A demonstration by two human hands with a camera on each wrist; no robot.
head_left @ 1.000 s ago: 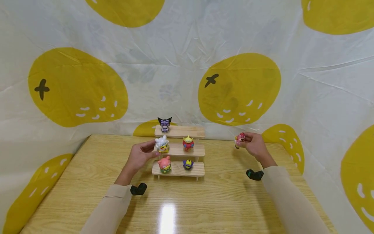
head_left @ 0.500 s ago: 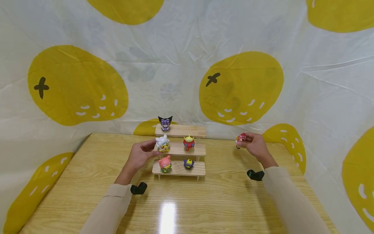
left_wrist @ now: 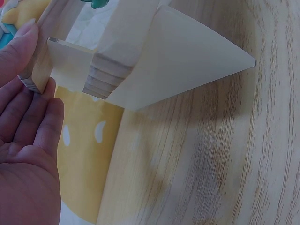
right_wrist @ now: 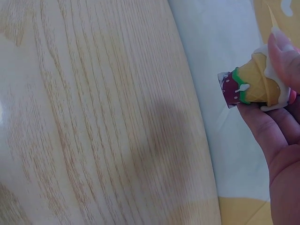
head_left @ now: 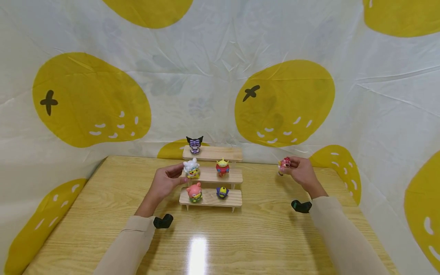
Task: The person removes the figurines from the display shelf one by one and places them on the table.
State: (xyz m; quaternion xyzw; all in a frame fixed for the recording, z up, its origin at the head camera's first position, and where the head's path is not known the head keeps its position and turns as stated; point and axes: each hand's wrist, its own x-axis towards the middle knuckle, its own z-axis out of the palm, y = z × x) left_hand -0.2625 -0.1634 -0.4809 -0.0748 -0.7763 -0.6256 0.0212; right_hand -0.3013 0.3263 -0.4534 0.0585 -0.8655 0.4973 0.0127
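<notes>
My left hand (head_left: 168, 181) is at the left end of the wooden tiered stand's middle board (head_left: 211, 175), thumb and fingers around a white-hooded yellow figurine (head_left: 191, 169). In the left wrist view, the thumb (left_wrist: 18, 54) lies against that figurine (left_wrist: 13, 16) while other fingertips meet the board's corner. At the right, my right hand (head_left: 302, 173) pinches a pink bear figurine (head_left: 284, 163) above the table. The right wrist view shows its waffle-cone body (right_wrist: 257, 79) and dark red base, with the head hidden by the hand.
A black-eared purple figurine (head_left: 194, 145) stands on the top board. A red-clothed alien figurine (head_left: 222, 168) shares the middle board. Below are a pink figurine (head_left: 194, 192) and a small yellow-and-blue one (head_left: 222, 192). Patterned fabric (head_left: 213, 76) hangs behind the table (head_left: 220, 244).
The head view has shifted slightly. Both hands keep nearly the same places, with the same figurines at their fingers.
</notes>
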